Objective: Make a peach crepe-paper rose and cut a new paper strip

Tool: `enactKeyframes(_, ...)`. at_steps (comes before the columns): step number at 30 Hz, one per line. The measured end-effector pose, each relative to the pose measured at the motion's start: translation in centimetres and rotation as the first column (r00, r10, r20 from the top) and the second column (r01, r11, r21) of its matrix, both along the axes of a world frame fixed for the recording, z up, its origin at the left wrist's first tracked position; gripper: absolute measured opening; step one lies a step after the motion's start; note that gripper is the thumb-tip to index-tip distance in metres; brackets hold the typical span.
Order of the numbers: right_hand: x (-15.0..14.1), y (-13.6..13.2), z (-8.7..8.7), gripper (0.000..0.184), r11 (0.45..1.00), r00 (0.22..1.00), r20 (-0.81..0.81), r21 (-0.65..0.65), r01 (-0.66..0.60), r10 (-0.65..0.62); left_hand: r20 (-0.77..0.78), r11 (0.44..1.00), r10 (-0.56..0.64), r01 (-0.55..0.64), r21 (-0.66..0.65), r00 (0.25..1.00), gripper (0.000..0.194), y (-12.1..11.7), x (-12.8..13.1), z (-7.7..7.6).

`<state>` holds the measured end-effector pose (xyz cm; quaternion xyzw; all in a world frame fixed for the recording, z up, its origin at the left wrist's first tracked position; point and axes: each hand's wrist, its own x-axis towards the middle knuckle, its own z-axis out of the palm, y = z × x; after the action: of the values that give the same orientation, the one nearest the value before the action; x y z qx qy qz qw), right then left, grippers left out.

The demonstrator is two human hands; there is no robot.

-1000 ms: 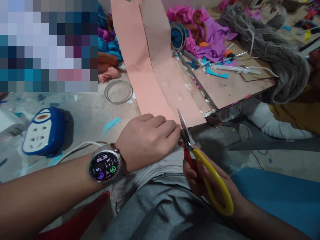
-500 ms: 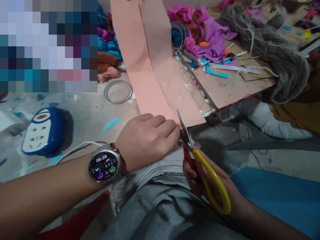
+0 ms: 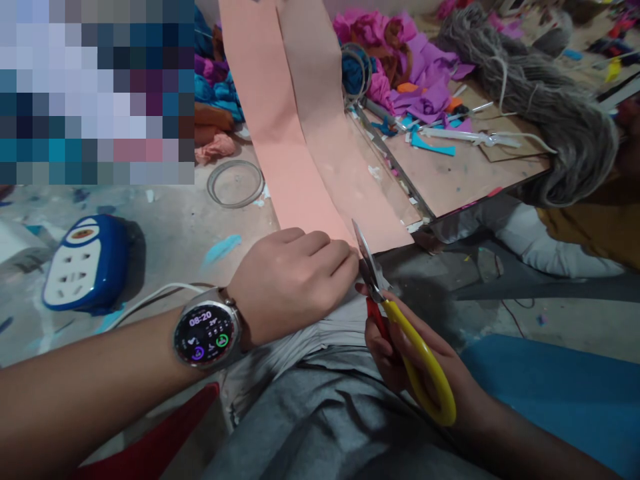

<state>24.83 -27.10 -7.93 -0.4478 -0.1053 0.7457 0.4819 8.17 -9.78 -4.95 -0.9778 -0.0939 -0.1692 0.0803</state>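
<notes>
A long peach paper sheet point(image 3: 273, 123) runs from the back of the table to its front edge, with one lengthwise part overlapping another. My left hand point(image 3: 297, 280), wearing a round watch point(image 3: 207, 333), is closed over the near end of the paper; its fingertips are hidden beneath the curled fingers. Scissors point(image 3: 420, 363) with a yellow and a red handle are gripped in my right hand point(image 3: 395, 353). Their blades point up and away, close beside my left knuckles, at the paper's near edge. Whether the blades touch the paper, I cannot tell.
To the left sit a blue and white power socket point(image 3: 85, 263) and a clear tape ring point(image 3: 235, 183). Crumpled pink and purple paper point(image 3: 425, 67) lies behind, near a grey yarn bundle point(image 3: 530, 93). A blue seat point(image 3: 550, 393) stands at lower right.
The yellow scissor handle has shifted very slightly left. Both hands and the peach paper stay almost where they were.
</notes>
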Motion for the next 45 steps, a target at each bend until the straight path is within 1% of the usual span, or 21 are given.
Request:
enactKeyframes(4, 0.0, 0.1, 0.2, 0.049, 1.000, 1.000, 0.003, -0.004, -0.003, 0.003, 0.001, 1.000, 0.001, -0.001, -0.001, 1.000, 0.023, 0.0, 0.0, -0.1)
enactKeyframes(8, -0.1, 0.1, 0.4, 0.048, 1.000, 1.000, 0.004, -0.024, 0.011, -0.011, 0.007, 1.000, 0.002, -0.002, 0.003, 1.000, 0.024, 0.0, 0.0, -0.1)
enactKeyframes(20, -0.1, 0.1, 0.1, 0.047, 1.000, 1.000, 0.019, 0.017, -0.010, 0.010, 0.002, 1.000, -0.004, 0.004, 0.005, 1.000, 0.024, 0.0, -0.1, 0.0)
enactKeyframes(24, -0.1, -0.1, -0.3, 0.043, 1.000, 1.000, -0.003, 0.004, 0.004, -0.004, -0.007, 1.000, 0.002, -0.002, 0.004, 1.000, 0.025, 0.0, -0.1, 0.0)
enactKeyframes(27, 0.0, -0.1, -0.5, 0.044, 1.000, 1.000, -0.014, -0.003, 0.015, -0.015, 0.004, 1.000, -0.004, 0.004, 0.004, 1.000, 0.026, 0.0, -0.1, 0.0)
enactKeyframes(30, 0.0, 0.0, -0.4, 0.046, 1.000, 1.000, 0.002, -0.012, -0.001, 0.001, 0.007, 1.000, -0.004, 0.004, -0.004, 1.000, 0.027, 0.0, -0.2, 0.0)
enactKeyframes(35, 0.1, 0.0, -0.5, 0.044, 1.000, 1.000, 0.017, 0.020, -0.001, 0.001, 0.010, 1.000, -0.004, 0.004, -0.014, 1.000, 0.025, 0.0, -0.3, 0.0)
enactKeyframes(39, 0.0, -0.1, -0.6, 0.043, 0.999, 0.999, 0.042, 0.039, -0.016, 0.015, 0.004, 1.000, 0.003, -0.003, -0.012, 1.000, 0.024, 0.0, -0.3, 0.0)
enactKeyframes(45, 0.3, -0.1, 0.1, 0.055, 0.991, 0.992, 0.089, 0.092, -0.098, 0.090, 0.028, 1.000, 0.002, -0.001, -0.009, 1.000, 0.023, 0.1, -0.2, 0.3)
